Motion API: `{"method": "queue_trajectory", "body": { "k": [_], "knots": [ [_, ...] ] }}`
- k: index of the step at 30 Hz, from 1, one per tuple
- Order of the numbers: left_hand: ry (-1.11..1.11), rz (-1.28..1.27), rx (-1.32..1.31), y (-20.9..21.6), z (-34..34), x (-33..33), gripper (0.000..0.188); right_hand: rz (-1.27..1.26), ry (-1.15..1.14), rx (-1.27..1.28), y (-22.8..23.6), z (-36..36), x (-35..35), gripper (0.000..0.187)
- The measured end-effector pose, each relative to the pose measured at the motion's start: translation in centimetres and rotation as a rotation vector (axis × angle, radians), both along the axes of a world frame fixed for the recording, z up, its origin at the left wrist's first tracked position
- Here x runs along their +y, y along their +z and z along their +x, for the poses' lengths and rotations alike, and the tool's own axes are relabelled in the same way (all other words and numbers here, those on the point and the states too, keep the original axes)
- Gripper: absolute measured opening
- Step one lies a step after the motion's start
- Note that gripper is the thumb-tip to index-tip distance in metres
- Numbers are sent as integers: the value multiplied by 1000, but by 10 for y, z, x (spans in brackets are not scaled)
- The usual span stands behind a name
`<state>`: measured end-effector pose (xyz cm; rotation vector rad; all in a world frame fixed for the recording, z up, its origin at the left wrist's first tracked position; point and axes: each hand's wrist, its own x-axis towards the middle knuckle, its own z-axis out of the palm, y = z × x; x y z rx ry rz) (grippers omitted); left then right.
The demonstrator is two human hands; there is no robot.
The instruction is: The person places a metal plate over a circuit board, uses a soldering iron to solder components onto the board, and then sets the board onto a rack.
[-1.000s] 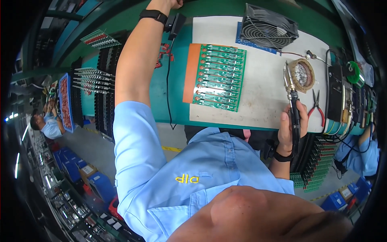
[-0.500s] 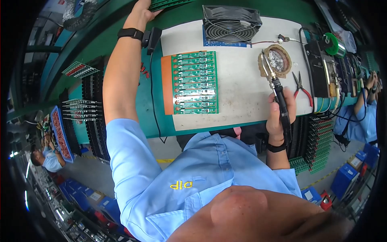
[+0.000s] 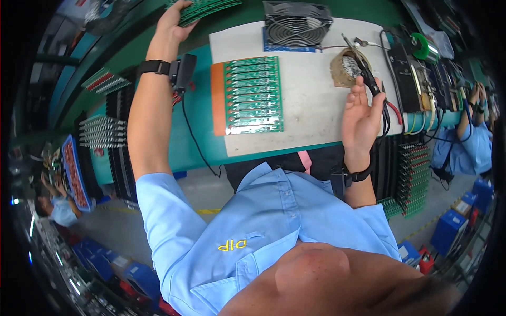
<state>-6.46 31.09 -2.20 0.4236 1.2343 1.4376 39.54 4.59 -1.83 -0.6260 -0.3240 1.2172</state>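
At the far left, my left hand (image 3: 173,23) reaches out with its fingers and thumb around the edge of a green circuit board (image 3: 211,7), partly cut off by the picture's top edge. My right hand (image 3: 361,118) is turned palm up on the right, holding a soldering iron (image 3: 367,72) between thumb and fingers. The iron's tip points away, over a round brown dish (image 3: 337,73) of silvery bits. A green panel of several narrow circuit boards (image 3: 254,95) lies between the hands on an orange backing (image 3: 217,100).
A black fan (image 3: 298,29) stands at the back of the white work mat (image 3: 311,110). Red-handled pliers (image 3: 394,113) lie beside my right hand. Further right are a dark soldering station (image 3: 403,73) and a green solder spool (image 3: 423,47). Racks of boards (image 3: 103,132) stand left; a co-worker (image 3: 464,150) is at right.
My left hand and its board have shifted left and slightly nearer. The right hand has turned palm up with straighter fingers, and the iron has swung over the dish's right side.
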Motion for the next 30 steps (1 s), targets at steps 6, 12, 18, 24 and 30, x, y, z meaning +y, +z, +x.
{"method": "queue_trajectory", "body": {
  "k": [6,12,18,24,30],
  "knots": [
    [-273,299,-410,20,22,-97,8,34,245,246,-36,17,-11,48],
    [78,186,-241,63,68,-213,18,177,825,63,-17,-20,-32,52],
    [252,269,-186,79,117,-350,26,222,835,-358,39,-158,-68,55],
    [535,502,-260,53,130,-422,36,238,832,-209,59,-267,-89,45],
    [744,744,-206,51,104,-436,35,451,906,-435,76,-343,-87,33]
  ]
}}
